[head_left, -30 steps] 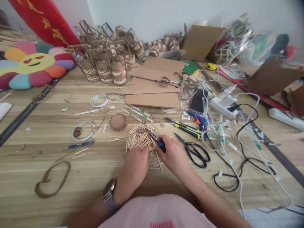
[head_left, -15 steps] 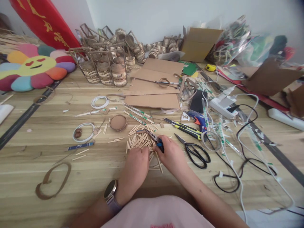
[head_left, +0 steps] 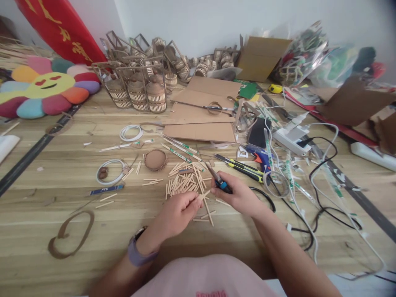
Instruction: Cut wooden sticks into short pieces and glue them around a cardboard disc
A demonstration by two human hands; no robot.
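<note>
Short pale sticks (head_left: 183, 183) lie heaped on the wooden table, some loose around the heap. My left hand (head_left: 179, 212) is closed at the near edge of this heap, pinching a small pale stick (head_left: 204, 194) between thumb and fingers. Just to its right, my right hand (head_left: 236, 192) is wrapped round the blue-handled pliers (head_left: 222, 183), whose dark jaws point up and left over the right side of the heap. A round brown woven base (head_left: 155, 159) rests beyond the heap, to the left.
Black scissors (head_left: 264, 197) lie partly hidden behind my right hand. Yellow-black cutters (head_left: 243, 168), a blue glue gun (head_left: 261, 156) and tangled cables (head_left: 321, 206) are to the right. Cardboard (head_left: 201, 111) and small woven baskets (head_left: 136, 95) stand farther back.
My left hand has turned and moved slightly back from the heap, its pinched stick now showing. My right hand has moved right with the pliers, now covering part of the scissors.
</note>
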